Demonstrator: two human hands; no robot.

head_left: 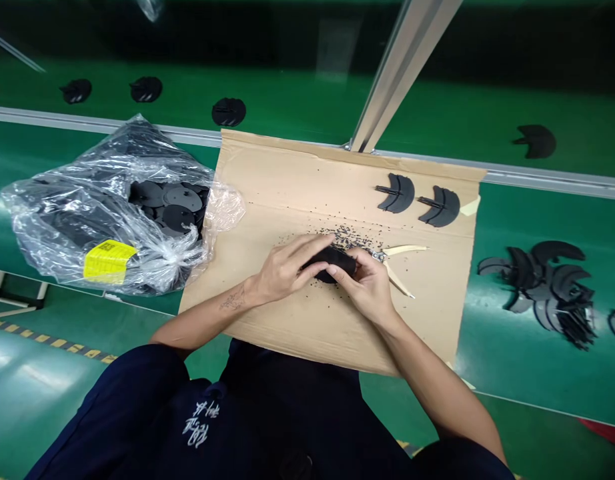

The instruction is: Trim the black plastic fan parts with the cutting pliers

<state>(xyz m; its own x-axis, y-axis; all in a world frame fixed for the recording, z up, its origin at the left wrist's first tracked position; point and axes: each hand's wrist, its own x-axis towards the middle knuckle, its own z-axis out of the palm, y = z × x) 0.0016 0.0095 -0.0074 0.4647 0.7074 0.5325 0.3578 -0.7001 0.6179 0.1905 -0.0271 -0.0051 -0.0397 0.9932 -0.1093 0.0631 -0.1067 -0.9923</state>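
Observation:
My left hand (286, 268) and my right hand (368, 285) are both closed on a dark round plastic part (328, 261), one at each side of it. Fingers and thumbs cover much of the part, so its details are hidden. Under and behind the hands, small black scraps (345, 235) lie scattered over a cardboard sheet (287, 333). A pair of cutting pliers (402, 251) with cream handles rests just right of my right hand, its handles spread apart. Two black crescent-shaped parts with stems, one crescent part (398, 193) and another crescent part (441, 206), lie farther back on the cardboard.
A clear plastic bag (62, 220) full of black discs (180, 197) stands at the left, overlapping the cardboard. Loose black curved pieces (542, 280) are heaped at the right. Beyond a metal rail, several black parts (229, 112) sit on a green surface, where a metal post (402, 73) rises.

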